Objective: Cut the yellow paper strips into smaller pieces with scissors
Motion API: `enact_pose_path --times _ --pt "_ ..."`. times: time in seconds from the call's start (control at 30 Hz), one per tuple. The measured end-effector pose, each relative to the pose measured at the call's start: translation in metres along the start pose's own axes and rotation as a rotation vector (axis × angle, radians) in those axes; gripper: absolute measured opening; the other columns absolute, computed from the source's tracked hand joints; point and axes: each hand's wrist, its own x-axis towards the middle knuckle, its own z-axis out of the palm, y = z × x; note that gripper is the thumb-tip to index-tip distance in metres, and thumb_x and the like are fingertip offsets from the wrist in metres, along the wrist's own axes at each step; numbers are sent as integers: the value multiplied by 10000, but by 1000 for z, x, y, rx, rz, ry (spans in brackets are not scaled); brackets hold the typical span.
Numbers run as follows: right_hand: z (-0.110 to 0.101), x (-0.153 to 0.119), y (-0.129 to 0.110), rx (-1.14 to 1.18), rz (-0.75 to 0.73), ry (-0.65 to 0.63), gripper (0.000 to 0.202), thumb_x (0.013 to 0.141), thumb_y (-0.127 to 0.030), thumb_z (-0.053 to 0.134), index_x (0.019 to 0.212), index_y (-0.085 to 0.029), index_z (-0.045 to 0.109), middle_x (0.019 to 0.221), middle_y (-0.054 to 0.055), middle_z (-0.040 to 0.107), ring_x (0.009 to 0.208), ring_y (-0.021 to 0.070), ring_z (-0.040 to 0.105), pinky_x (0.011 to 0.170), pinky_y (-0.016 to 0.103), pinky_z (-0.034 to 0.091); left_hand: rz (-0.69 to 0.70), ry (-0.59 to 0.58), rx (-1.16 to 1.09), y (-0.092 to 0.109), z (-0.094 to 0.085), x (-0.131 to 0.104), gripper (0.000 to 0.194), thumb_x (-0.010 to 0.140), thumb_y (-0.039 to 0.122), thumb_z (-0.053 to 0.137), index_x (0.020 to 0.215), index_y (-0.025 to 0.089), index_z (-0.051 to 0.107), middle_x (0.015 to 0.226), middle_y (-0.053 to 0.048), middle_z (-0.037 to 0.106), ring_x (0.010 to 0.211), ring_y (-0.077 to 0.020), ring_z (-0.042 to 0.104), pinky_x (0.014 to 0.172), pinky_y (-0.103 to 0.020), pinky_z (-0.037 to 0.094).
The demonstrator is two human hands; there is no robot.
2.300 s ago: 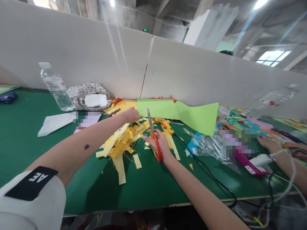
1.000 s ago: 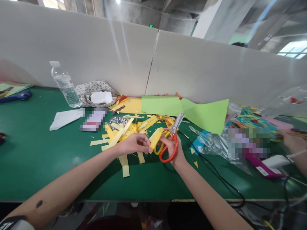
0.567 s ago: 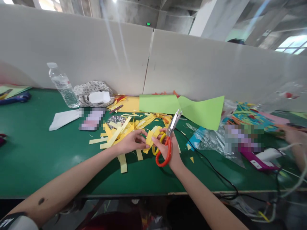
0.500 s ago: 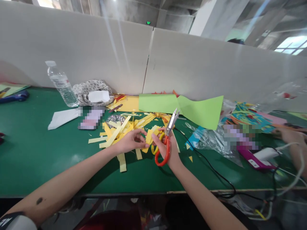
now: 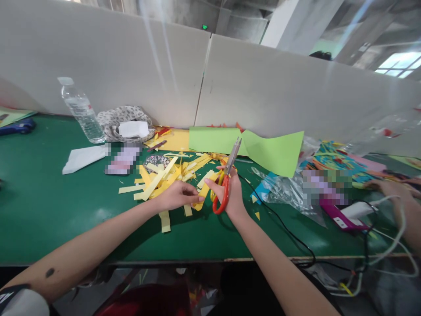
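Note:
Between both hands is a yellow paper strip. My left hand pinches its lower left end between thumb and fingertips. My right hand carries scissors with red and yellow handles, blades closed and pointing up and away. Its thumb also presses on the upper part of the strip. Beneath and beyond my left hand lies a loose heap of yellow paper strips on the green tabletop. The right hand's fingers are partly hidden behind the handles.
Green paper sheets lie by the partition. A water bottle, a patterned cloth and a phone are at left. At right are clear plastic bags, a black cable, a magenta power strip and another person's hand.
The scissors have turned a little, their blades now closed and more edge-on. The yellow strip shows longer between my hands. The other person's hand has shifted left, and the view has moved slightly.

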Motion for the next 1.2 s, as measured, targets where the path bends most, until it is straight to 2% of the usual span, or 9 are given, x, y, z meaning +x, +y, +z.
enact_pose_path --times 0.2,0.3,0.4,0.6,0.77,0.97,1.2 --pt "8 6 -19 55 -53 -45 411 586 -321 687 928 -234 476 607 -65 507 518 128 516 559 284 443 -51 -4 -169 1 0 2 342 726 466 638 610 148 584 573 -5 589 602 -146 642 583 -248 493" --pt "11 7 -25 -17 -132 -45 408 619 -325 657 975 -225 484 593 -67 512 511 121 516 559 268 431 -27 65 -255 -1 -1 4 309 738 453 634 754 147 595 705 -29 649 693 -155 663 608 -252 511" --pt "11 8 -20 -117 -200 -9 416 628 -337 644 997 -223 487 586 -67 526 509 124 526 546 256 415 -17 118 -307 -5 -2 6 312 711 402 679 881 165 568 787 -35 684 758 -156 662 610 -241 514" --pt "7 18 2 -208 -182 78 388 652 -362 622 975 -206 476 588 -53 534 501 141 532 531 264 412 -36 75 -265 -8 -5 7 232 737 332 662 867 157 582 849 -57 707 768 -152 664 624 -245 516" --pt "4 27 8 -116 -138 107 369 650 -369 632 959 -217 500 635 -37 554 522 147 549 554 290 452 -104 115 -366 -8 -9 9 263 742 270 664 956 159 559 894 -77 707 763 -146 670 630 -246 520" --pt "-1 32 4 44 -75 57 420 581 -348 702 933 -231 504 652 -37 577 557 163 606 586 314 513 -67 251 -427 -10 -18 11 238 755 342 663 873 162 561 758 -38 684 641 -94 631 595 -199 495" --pt "0 31 7 76 -59 70 394 618 -394 671 917 -221 482 602 -47 608 460 150 602 565 322 534 -25 320 -395 -7 -22 12 270 717 365 698 740 151 534 632 -8 643 514 -65 576 520 -179 455"
